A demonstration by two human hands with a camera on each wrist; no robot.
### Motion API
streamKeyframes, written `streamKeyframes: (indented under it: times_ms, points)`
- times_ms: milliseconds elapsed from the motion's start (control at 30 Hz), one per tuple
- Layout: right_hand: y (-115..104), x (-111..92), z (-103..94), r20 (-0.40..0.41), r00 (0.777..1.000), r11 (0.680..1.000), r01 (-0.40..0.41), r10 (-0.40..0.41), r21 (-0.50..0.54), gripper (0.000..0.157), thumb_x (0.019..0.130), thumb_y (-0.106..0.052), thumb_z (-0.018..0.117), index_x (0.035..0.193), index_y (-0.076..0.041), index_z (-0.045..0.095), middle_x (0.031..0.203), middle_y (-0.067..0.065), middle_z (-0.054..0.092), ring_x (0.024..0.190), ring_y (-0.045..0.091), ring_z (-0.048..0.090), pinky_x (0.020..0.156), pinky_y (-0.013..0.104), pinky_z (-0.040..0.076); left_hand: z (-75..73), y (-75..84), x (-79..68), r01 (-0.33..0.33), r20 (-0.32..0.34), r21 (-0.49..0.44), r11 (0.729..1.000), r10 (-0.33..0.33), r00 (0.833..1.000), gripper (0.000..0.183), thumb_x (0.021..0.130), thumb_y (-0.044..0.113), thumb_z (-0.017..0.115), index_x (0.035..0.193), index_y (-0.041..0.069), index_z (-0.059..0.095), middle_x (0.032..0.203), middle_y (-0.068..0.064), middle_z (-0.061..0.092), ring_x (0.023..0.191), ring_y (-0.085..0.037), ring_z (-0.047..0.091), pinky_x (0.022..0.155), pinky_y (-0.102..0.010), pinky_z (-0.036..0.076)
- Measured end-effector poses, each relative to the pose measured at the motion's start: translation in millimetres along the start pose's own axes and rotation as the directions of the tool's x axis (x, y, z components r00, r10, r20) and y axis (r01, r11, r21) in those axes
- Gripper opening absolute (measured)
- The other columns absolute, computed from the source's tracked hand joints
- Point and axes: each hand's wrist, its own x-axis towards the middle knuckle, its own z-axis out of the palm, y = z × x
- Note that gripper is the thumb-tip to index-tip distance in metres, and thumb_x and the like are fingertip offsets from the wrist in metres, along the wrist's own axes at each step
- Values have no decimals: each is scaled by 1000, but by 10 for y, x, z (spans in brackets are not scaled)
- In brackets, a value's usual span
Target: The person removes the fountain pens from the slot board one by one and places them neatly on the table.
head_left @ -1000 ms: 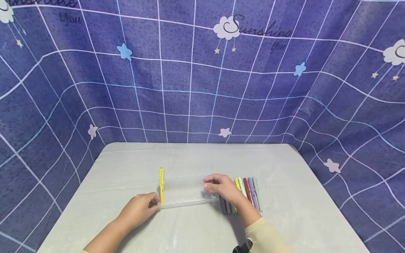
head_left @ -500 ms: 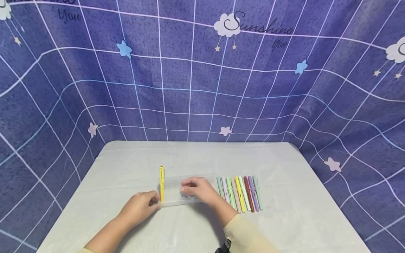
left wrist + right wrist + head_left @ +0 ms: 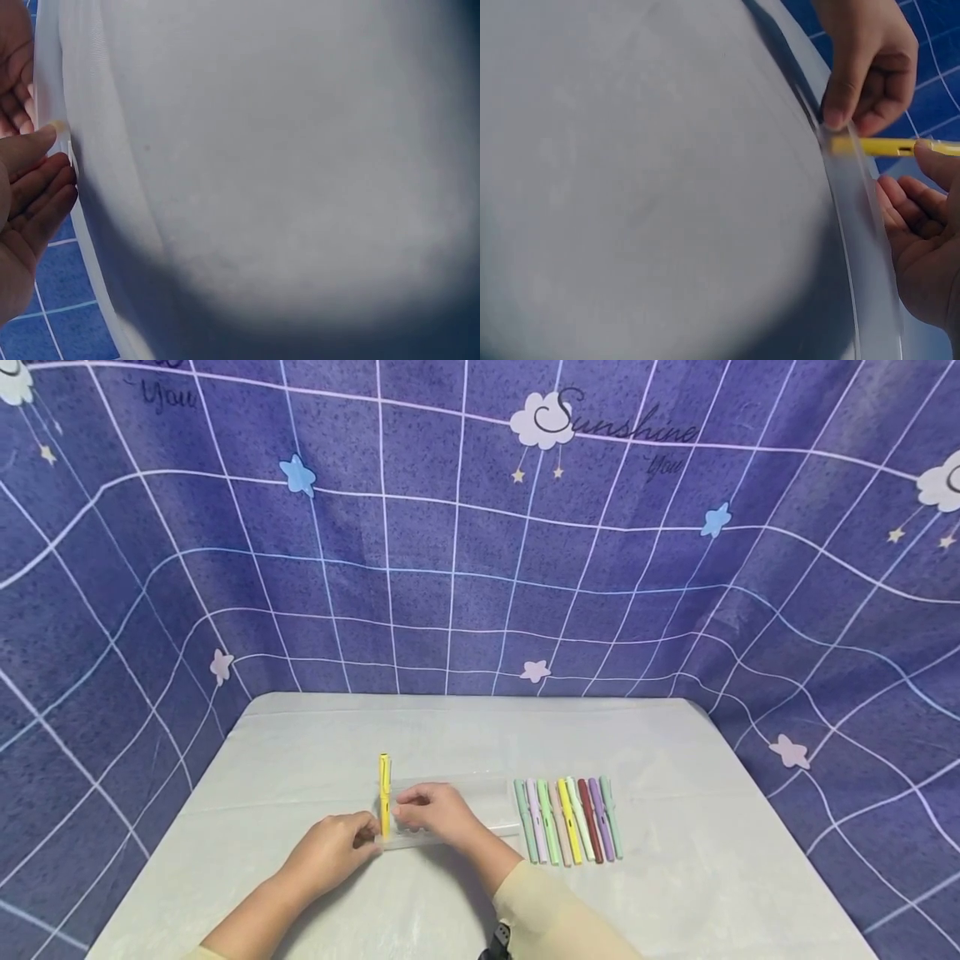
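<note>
A clear plastic pen holder (image 3: 491, 810) stands on the white-covered table in the head view. At its left end a yellow pen (image 3: 385, 777) is upright, clip side showing. My left hand (image 3: 337, 847) pinches the holder's near left corner between thumb and fingers. Just right of the pen is my right hand (image 3: 438, 814), in front of the holder's middle, with its fingers loosely bent. In the right wrist view, the right thumb (image 3: 934, 163) overlaps the yellow pen, while the other fingers lie relaxed below it. The left wrist view shows the left thumb (image 3: 34, 146) at the holder's edge.
Right of the holder, several capped pens (image 3: 570, 822) in green, purple, yellow, white and dark red lie side by side. A blue-purple curtain (image 3: 480, 568) with a grid and stars encloses the table (image 3: 675, 893) at the back and sides.
My right hand has moved left from beside the row of pens, along the holder, to the yellow pen. My left hand stays at the holder's corner.
</note>
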Motion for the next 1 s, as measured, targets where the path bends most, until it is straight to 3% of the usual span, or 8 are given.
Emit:
streamKeyframes:
  times_ms: [600, 1000]
  points:
    - [-142, 91, 264, -95, 995, 999, -30, 32, 22, 15, 86, -21, 76, 91, -7, 72, 80, -2, 72, 67, 18, 71, 61, 26, 58, -4, -22, -3, 23, 7, -69, 997, -23, 1000, 21, 76, 26, 84, 87, 26, 67, 87, 15, 70, 82, -6, 68, 76, -32, 58]
    - [-189, 45, 207, -163, 986, 999, 34, -31, 16, 12, 89, -21, 73, 89, -10, 72, 78, -2, 73, 67, 20, 72, 58, 22, 55, 19, -31, -10, 36, 0, -76, 996, -36, 999, 21, 75, 25, 85, 87, 27, 67, 86, 15, 72, 81, -5, 69, 76, -32, 59]
